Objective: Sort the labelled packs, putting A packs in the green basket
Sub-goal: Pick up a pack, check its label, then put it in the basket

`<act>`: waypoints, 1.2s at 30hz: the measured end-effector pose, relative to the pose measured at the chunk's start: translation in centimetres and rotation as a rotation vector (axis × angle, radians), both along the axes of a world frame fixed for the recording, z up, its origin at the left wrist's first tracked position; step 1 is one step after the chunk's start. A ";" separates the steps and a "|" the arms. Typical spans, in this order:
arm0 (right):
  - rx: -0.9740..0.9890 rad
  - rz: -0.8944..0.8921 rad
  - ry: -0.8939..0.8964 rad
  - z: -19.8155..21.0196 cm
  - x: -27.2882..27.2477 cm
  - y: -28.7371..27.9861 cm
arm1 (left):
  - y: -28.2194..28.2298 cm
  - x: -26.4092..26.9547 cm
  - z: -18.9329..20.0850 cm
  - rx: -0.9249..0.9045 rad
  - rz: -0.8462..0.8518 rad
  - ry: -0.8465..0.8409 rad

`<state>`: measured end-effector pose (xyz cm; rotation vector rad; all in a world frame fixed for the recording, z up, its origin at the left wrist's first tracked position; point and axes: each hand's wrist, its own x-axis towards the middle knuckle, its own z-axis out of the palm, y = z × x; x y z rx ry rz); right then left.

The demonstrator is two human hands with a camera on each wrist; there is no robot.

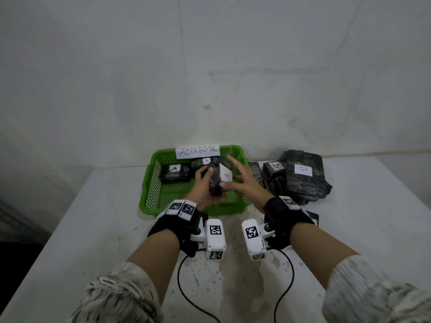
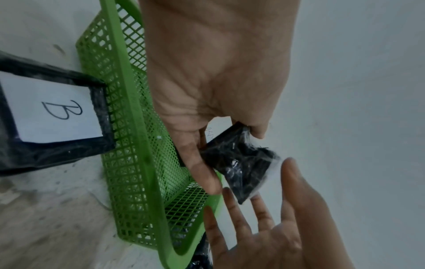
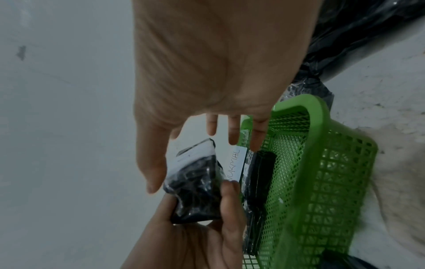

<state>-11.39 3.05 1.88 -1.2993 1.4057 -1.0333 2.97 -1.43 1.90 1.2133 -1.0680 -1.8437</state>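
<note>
My left hand [image 1: 207, 183] grips a black wrapped pack [image 1: 215, 183] with a white A label, held upright over the middle of the green basket [image 1: 149, 183]. The left wrist view shows the same pack [image 2: 239, 163] pinched between thumb and fingers. My right hand [image 1: 241, 178] is open beside it, fingers spread, thumb close to the label; I cannot tell if it touches. In the right wrist view the pack [image 3: 195, 182] sits below my spread right fingers [image 3: 234, 131]. Two A packs [image 1: 173, 173] lie in the basket's far left.
A paper reading ABNORMAL [image 1: 197, 151] is fixed to the basket's far rim. To the right of the basket is a pile of black packs, with one A pack [image 1: 275, 167] and one B pack [image 1: 303, 171] on top. The wall stands right behind the table.
</note>
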 end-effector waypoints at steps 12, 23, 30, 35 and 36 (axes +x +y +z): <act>-0.092 -0.229 -0.070 -0.8 0.4 -0.8 | 0.3 -0.2 -0.3 -0.034 -0.167 -0.172; 0.006 -0.102 -0.126 -0.5 0.6 -0.2 | 0.3 -0.4 0.2 -0.127 -0.089 -0.085; -0.008 -0.190 -0.035 -0.4 0.8 -0.3 | 0.7 0.4 0.4 -0.059 -0.192 -0.078; 0.023 -0.214 -0.077 -0.2 0.7 -0.1 | 0.7 0.5 0.2 -0.201 -0.217 -0.200; 0.032 -0.203 -0.064 -0.3 0.6 -0.1 | 0.5 0.5 0.2 -0.211 -0.201 -0.210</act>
